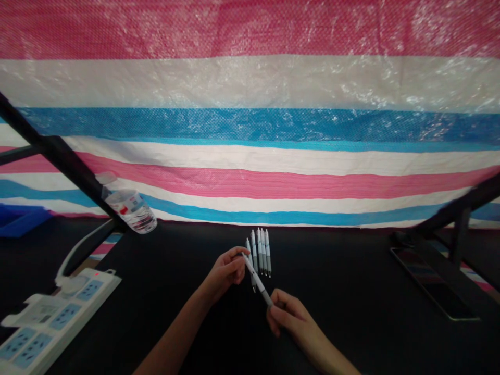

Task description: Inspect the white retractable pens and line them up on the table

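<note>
Hands over the middle of the bench [351,323], nearest first: right hand [289,315] pinches the lower tip and left hand [227,270] the upper barrel of a slanted pen [255,276], I judge for purchase at both ends, while beyond it a row of pens [262,252] lies parallel, tidy, near the far edge.

Head camera is looking forward and down over the desk [351,291], close above, facing a striped tarp [250,130].
</note>
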A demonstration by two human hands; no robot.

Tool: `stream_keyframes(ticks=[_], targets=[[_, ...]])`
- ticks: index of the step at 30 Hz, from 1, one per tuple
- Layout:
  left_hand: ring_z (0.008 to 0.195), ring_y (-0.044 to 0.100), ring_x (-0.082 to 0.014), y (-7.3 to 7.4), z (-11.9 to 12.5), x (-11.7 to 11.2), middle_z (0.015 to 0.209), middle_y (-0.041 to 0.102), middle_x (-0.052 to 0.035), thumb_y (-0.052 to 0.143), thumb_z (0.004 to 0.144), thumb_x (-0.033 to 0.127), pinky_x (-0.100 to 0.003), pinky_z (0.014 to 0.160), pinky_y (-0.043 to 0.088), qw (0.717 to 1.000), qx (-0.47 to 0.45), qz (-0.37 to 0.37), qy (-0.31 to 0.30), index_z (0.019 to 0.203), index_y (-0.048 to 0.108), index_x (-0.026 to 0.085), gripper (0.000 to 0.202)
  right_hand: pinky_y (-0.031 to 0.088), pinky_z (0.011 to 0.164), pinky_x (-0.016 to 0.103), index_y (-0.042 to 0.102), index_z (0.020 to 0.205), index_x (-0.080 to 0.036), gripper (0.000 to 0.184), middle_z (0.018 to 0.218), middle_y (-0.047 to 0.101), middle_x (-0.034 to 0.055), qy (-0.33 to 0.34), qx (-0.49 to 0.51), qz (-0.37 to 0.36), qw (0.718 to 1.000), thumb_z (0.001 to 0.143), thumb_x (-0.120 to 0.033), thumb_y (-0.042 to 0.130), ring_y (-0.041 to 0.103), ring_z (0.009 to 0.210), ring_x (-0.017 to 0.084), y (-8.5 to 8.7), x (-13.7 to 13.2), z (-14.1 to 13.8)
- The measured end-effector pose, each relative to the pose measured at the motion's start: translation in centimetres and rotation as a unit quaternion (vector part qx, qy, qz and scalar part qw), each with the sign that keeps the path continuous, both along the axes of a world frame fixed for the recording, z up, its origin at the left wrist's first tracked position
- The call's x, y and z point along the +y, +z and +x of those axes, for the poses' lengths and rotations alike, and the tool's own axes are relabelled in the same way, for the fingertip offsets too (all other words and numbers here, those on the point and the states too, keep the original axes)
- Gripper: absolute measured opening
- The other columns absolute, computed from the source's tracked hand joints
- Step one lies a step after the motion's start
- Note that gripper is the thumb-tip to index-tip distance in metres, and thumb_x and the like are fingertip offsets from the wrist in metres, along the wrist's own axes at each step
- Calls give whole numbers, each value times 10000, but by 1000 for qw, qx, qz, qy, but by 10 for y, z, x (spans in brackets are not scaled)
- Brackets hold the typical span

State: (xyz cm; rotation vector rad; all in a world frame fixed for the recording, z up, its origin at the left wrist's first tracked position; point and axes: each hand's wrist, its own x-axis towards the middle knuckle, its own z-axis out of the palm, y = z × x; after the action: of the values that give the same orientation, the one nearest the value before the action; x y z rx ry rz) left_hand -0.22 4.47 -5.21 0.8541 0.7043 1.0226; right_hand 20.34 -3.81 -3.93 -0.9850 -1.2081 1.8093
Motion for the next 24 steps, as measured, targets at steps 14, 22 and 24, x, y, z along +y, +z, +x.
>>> stream_keyframes(ticks=[14, 22, 24], targets=[[459, 407, -98, 2, -6, -2, 506, 506, 29, 766, 760, 476, -240, 510, 293, 988, 54, 16, -145, 779, 704, 136, 346, 277, 413, 183, 684, 971, -83, 512, 554, 593, 3, 143, 157, -201, 956, 877, -582, 621, 444, 392, 63, -16, -19, -12], [466, 347, -89, 4, -1, -4, 478, 464, 51, 697, 834, 417, -242, 530, 260, 984, 125, 78, -103, 775, 711, 138, 286, 143, 314, 182, 648, 737, -114, 527, 436, 553, -23, 107, 33, -194, 975, 781, -639, 655, 309, 274, 31, -13, -14, -12], [465, 339, -84, 4, 0, -4, 493, 465, 53, 695, 836, 409, -238, 515, 236, 983, 130, 86, -93, 770, 705, 140, 277, 134, 304, 183, 636, 701, -124, 508, 419, 539, -31, 90, 1, -182, 979, 772, -626, 655, 291, 266, 27, -10, -12, -12]])
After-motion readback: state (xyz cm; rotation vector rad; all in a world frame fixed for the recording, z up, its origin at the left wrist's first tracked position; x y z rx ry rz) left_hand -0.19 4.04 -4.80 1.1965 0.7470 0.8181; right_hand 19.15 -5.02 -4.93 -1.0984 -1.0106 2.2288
